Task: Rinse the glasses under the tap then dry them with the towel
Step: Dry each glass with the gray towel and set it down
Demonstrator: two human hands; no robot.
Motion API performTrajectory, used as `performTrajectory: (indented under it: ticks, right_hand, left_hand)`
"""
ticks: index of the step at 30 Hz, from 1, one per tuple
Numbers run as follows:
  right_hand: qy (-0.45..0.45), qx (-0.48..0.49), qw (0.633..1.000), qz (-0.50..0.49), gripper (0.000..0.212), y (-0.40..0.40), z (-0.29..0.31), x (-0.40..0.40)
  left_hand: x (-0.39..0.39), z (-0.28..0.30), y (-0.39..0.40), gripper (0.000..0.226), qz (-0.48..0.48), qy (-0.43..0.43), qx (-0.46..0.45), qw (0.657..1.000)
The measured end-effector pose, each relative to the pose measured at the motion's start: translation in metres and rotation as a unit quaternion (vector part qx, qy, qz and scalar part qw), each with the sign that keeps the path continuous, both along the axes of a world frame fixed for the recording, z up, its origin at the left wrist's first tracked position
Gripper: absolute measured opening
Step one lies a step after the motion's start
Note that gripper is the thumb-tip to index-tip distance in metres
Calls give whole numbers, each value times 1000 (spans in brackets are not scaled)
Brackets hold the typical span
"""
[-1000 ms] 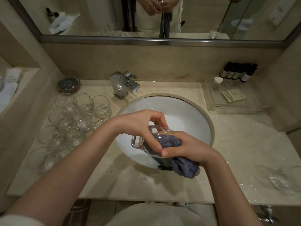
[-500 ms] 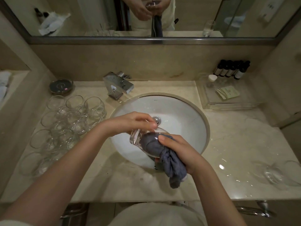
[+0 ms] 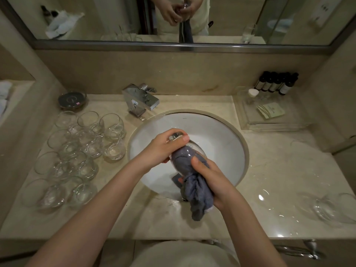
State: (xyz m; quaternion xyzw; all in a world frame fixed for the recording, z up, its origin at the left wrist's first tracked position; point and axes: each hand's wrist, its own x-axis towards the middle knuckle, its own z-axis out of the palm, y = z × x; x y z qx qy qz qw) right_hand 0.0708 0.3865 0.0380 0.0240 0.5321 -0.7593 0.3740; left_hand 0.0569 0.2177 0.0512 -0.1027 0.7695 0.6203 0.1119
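Leftmost, clustered glasses (image 3: pixel 81 153) on table (image 3: pixel 279 170). Left hand (image 3: pixel 163 147), fingers curled round tumbler (image 3: pixel 185 151) base over sink (image 3: pixel 227 135); mouth faces right hand (image 3: pixel 213 180), which pinches grey towel (image 3: pixel 194 187) stuffed inside.

towel (image 3: pixel 194 191) grey-blue | sink (image 3: pixel 217 135) white | counter (image 3: pixel 269 170) beige marble | bottles (image 3: pixel 275 83) dark

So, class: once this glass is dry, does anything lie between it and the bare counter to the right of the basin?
Nothing visible does. The left hand and right hand hold the glass and towel above the basin; the counter beside its right rim shows only stone.
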Motion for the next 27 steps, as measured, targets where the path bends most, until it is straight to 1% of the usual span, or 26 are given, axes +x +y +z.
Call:
performTrajectory:
  ticks: [1, 3, 4, 6, 7, 8, 9, 10, 11, 13, 14, 15, 18, 21, 24, 27]
  right_hand:
    - [-7, -18, 1000, 10, 87, -1, 0, 0]
    - [-47, -62, 997, 9, 96, -1, -1, -1]
    - [-87, -88, 992, 0, 100, 0, -1, 0]
    - [-187, -137, 973, -11, 116, 1, -1, 4]
    - [-224, -159, 961, -11, 124, 1, -2, 5]
    - [-240, -170, 956, -10, 126, 1, -2, 6]
    - [-230, -172, 958, -12, 123, 0, -1, 7]
    - [-201, -166, 965, -19, 114, -3, 0, 6]
    - [-166, -152, 974, -33, 98, -7, 1, 6]
    - [-104, -116, 986, -65, 57, -15, 6, 6]
    - [-86, -107, 988, -70, 43, -19, 8, 6]
    - [-77, -106, 989, -71, 39, -21, 8, 7]
    - [-60, -95, 992, -63, 41, -22, 7, 6]
    - [-13, -36, 998, -42, 43, -24, 9, 3]
    - [-8, -30, 999, -36, 42, -26, 9, 6]
    - [-42, -70, 996, -26, 48, -26, 11, 8]
  left_hand:
    - [1, 1, 0, 5, -4, 15, 10, 1000]
    - [2, 4, -1, 12, -22, 48, 22, 998]
    - [2, 6, -2, 15, -37, 62, 26, 997]
    - [2, 11, -4, 24, -74, 79, 33, 994]
    - [1, 13, -5, 27, -88, 80, 36, 992]
    - [1, 15, -6, 30, -92, 77, 34, 992]
    - [0, 17, -6, 32, -83, 69, 26, 994]
    - [-1, 17, -8, 36, -62, 51, 10, 997]
    - [-2, 18, -9, 44, -34, 20, -10, 999]
    - [-5, 20, -10, 66, 17, -69, -44, 996]
    - [-5, 20, -10, 72, 35, -106, -57, 992]
    - [-6, 20, -9, 75, 55, -124, -60, 989]
    - [-6, 17, -7, 79, 88, -115, -25, 989]
    - [-3, 11, -7, 77, 98, -104, 33, 989]
    - [-1, 8, -5, 53, 113, -84, 62, 988]
    - [2, 11, -4, 42, 111, -49, 68, 990]
